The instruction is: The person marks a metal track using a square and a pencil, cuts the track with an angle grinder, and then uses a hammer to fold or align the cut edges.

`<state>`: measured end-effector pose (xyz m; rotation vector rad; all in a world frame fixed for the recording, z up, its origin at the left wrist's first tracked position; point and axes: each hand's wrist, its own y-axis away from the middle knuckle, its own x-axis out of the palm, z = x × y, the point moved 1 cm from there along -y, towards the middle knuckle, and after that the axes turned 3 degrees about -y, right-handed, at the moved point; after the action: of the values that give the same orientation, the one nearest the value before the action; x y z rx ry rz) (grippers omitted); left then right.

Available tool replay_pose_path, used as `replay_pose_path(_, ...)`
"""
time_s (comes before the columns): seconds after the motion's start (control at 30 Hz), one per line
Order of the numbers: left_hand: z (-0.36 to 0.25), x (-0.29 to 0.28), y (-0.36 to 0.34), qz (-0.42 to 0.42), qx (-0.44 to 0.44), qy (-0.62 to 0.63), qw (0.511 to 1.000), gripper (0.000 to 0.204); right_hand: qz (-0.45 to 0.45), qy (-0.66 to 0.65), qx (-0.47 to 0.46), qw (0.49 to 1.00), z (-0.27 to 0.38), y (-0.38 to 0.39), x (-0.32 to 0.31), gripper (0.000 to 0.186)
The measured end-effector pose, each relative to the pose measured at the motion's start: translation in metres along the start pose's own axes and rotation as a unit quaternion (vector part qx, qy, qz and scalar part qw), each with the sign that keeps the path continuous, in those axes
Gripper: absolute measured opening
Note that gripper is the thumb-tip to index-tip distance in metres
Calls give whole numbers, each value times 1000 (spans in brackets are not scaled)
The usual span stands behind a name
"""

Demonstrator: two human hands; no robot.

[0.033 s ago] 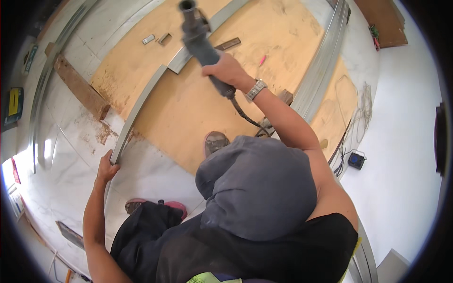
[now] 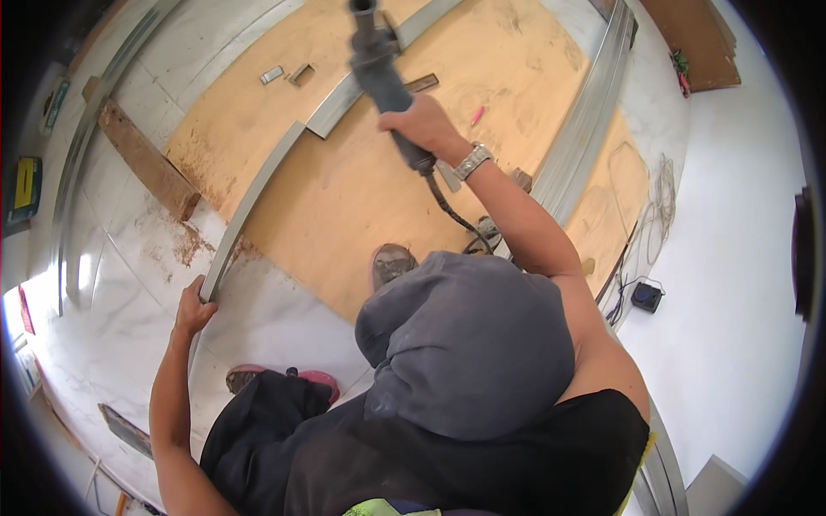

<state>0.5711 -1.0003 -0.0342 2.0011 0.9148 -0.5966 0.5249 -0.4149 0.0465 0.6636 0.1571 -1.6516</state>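
Observation:
My right hand [image 2: 423,125] is wrapped round the body of a corded power tool [image 2: 381,79], dark blue-grey with a tubular nose pointing away from me. Its exact kind cannot be made out. A black cable runs from its rear end back towards my knee. Lower left, my left hand [image 2: 194,310] grips the near end of a long grey metal channel [image 2: 249,206]. That channel stretches forward over a plywood sheet [image 2: 344,224], where it meets another metal piece [image 2: 334,107] below the tool's left side.
Small metal offcuts [image 2: 272,75] and a pink marker [image 2: 477,115] lie on the plywood. Long metal profiles [image 2: 585,112] run along its right side. A wooden plank [image 2: 146,159] lies left, a coil of cord [image 2: 662,202] and a black box [image 2: 646,296] right. My shoe [image 2: 393,265] rests on the sheet.
My right hand and the power tool have shifted slightly to the right. My left hand and the metal channel are almost where they were.

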Motion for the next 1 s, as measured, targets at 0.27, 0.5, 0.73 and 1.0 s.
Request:
replay_pose_path(0.27, -6, -3, 1, 0, 5, -6, 1000, 34, -289, 83, 102, 948, -82, -55, -100, 43)
replay_pose_path(0.5, -9, -3, 2, 7, -10, 1, 1000, 36, -412, 185, 273, 849, -157, -60, -158, 79)
replay_pose_path(0.73, -8, 1, -3, 25, 21, 22, 999, 38, -392, 203, 270, 856, -201, -29, -169, 100)
replay_pose_path(1.0, -4, 1, -6, 66, -8, 13, 998, 38, -437, 135, 202, 866, -196, -4, -160, 98)
